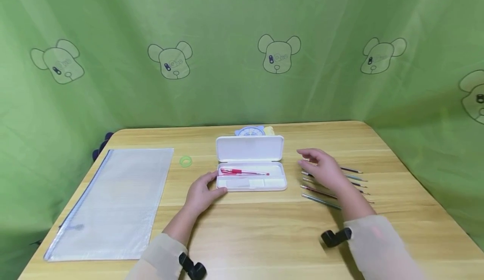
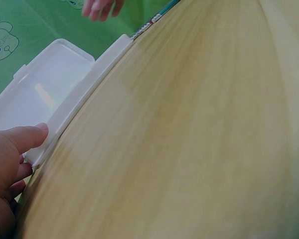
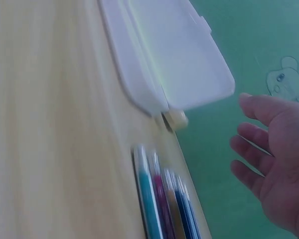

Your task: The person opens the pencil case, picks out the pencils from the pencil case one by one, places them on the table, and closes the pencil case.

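A white pencil case [image 1: 251, 183] stands at the middle of the table with its lid [image 1: 250, 149] raised. Inside it lies a red pen [image 1: 245, 172]. My left hand [image 1: 201, 194] holds the case by its left end, the thumb [image 2: 32, 137] on the front edge and the other fingers round the side. To the right, my right hand [image 1: 324, 170] hovers over a row of several pencils [image 1: 320, 201], its fingers loosely bent and holding nothing. In the right wrist view, the pencils [image 3: 149, 199] lie below and beside this hand, apart from it.
A translucent zip bag [image 1: 113, 204] lies flat on the left. Between bag and case is a small green ring [image 1: 185, 161]. Behind the raised lid, a blue dial-like object [image 1: 250, 131] and a yellow piece [image 1: 269, 130] show partly. A green curtain [image 1: 227, 95] hangs behind the table.
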A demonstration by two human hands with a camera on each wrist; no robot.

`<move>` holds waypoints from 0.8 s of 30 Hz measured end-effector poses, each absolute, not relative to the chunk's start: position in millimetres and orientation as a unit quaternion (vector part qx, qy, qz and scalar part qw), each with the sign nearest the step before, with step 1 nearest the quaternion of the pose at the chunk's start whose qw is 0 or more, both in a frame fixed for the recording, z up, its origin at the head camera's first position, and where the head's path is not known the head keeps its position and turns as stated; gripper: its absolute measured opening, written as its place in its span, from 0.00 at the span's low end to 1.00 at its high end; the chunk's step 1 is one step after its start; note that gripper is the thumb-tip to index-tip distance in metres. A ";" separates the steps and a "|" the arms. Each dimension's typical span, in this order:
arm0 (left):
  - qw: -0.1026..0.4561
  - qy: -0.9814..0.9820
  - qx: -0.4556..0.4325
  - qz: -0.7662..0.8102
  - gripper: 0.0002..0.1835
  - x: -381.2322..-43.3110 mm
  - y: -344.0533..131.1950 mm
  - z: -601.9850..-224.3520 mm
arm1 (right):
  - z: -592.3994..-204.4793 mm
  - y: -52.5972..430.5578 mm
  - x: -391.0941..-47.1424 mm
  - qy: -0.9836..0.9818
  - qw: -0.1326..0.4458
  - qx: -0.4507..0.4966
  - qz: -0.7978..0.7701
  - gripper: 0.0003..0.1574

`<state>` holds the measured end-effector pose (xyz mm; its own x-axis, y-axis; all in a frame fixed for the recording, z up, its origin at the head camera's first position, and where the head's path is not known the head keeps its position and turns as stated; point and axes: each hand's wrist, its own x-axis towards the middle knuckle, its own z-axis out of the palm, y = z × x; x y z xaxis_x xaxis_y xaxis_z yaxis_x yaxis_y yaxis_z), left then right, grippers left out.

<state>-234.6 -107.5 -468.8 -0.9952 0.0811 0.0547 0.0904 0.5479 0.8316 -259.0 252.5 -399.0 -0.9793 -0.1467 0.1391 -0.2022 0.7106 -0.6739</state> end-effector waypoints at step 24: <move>0.011 -0.881 -0.049 -0.471 0.35 -235.9 -107.9 -471.1 | -390.5 204.3 -328.8 -0.907 0.055 0.042 0.416 0.26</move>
